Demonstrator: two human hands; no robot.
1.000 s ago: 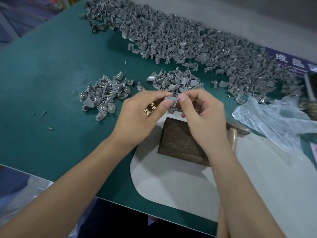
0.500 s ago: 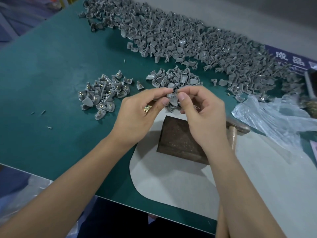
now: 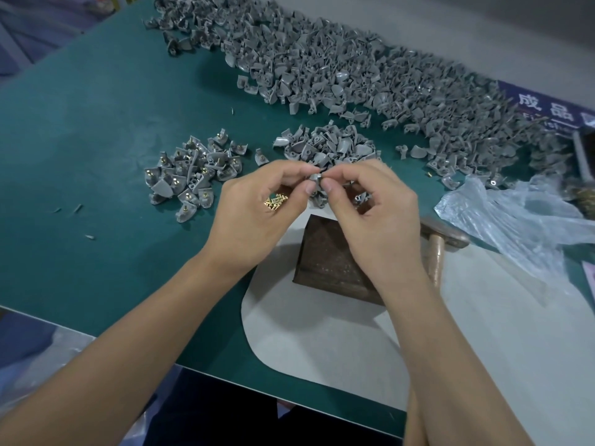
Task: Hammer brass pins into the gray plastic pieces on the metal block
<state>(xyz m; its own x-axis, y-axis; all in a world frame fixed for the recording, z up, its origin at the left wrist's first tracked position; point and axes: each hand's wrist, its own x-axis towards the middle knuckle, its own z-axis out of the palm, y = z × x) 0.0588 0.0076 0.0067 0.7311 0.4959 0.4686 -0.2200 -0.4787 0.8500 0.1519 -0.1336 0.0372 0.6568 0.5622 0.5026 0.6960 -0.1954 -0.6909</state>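
Observation:
Both my hands meet above the far edge of the dark metal block point(image 3: 325, 259). My left hand point(image 3: 257, 214) and my right hand point(image 3: 376, 214) pinch one gray plastic piece point(image 3: 314, 181) between thumbs and forefingers. A small cluster of brass pins point(image 3: 275, 201) lies cupped in my left palm. The hammer point(image 3: 436, 249) lies on the table right of the block, partly hidden by my right hand. A small pile of gray pieces point(image 3: 325, 148) sits just beyond my hands.
A pile of gray pieces with brass pins point(image 3: 190, 172) lies to the left on the green mat point(image 3: 96, 140). A long heap of gray pieces point(image 3: 354, 78) runs along the back. A crumpled clear plastic bag point(image 3: 515, 220) lies at right. The block rests on a white sheet point(image 3: 322, 342).
Both hands stayed together above the block's far edge, turning the gray piece slightly between the fingertips. The pins in my left palm show more.

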